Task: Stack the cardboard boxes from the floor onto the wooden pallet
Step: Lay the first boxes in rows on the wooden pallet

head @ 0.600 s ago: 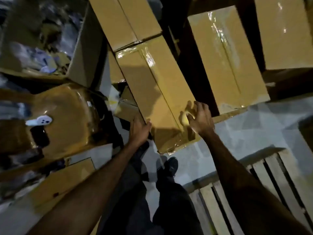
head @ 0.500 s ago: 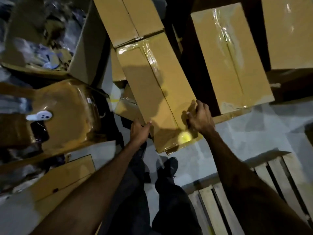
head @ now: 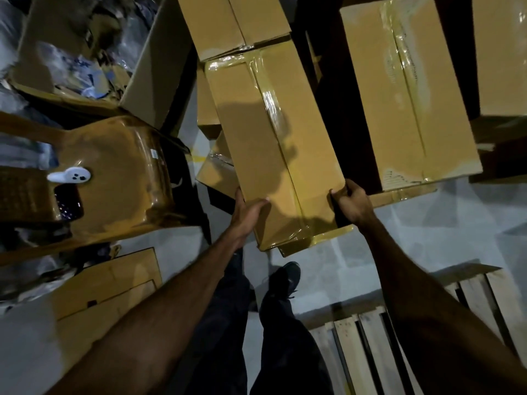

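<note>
Arms are stretched forward and down from the lower corners toward a long taped cardboard box. The left forearm is angled up to the right, and the left hand is laid against the box's left side near its near end; the thumb is hooked over the top edge while the fingers lie along the side, mostly hidden, so their spread cannot be told. The box is held between the two hands, its long axis running away from the person and leaning slightly left, its near end above the grey floor just ahead of a dark shoe. Its far end is set against a second box beyond the fingers. The right hand is clamped on the near right corner, fingers curled together over the top edge. A larger taped box lies beyond the right fingers. The wooden pallet is seen behind the right wrist, under the forearm.
</note>
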Demonstrator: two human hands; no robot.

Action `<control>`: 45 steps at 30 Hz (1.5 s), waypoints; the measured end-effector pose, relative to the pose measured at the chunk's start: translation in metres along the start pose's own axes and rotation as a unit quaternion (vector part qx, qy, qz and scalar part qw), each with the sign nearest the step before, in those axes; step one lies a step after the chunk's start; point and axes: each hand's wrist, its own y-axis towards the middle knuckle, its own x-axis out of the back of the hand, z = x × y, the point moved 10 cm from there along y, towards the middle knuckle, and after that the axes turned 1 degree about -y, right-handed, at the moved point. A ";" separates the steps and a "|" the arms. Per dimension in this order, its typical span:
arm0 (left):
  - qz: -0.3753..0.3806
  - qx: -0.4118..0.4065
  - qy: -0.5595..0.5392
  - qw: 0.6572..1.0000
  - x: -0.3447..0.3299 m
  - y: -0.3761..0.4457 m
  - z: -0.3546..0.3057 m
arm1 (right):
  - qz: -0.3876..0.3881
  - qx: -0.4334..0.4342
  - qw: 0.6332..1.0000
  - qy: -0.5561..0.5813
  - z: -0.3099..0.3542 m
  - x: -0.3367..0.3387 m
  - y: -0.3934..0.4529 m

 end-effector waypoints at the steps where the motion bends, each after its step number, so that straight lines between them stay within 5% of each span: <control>1: 0.003 -0.001 -0.006 1.000 0.003 -0.002 0.000 | 0.003 0.001 1.000 0.005 -0.001 -0.001 -0.003; 11: -0.012 -0.043 -0.071 0.996 0.034 -0.080 -0.030 | -0.004 0.036 0.989 0.141 0.022 0.011 -0.091; 28: 0.127 -0.145 -0.089 0.977 0.045 -0.232 -0.174 | -0.074 0.099 0.920 0.372 0.103 0.116 -0.251; 37: 0.203 -0.258 -0.055 0.943 0.062 -0.279 -0.301 | -0.202 0.147 0.839 0.483 0.140 0.131 -0.316; 45: 0.297 -0.289 -0.005 0.910 0.079 -0.305 -0.335 | -0.263 0.158 0.785 0.539 0.159 0.103 -0.372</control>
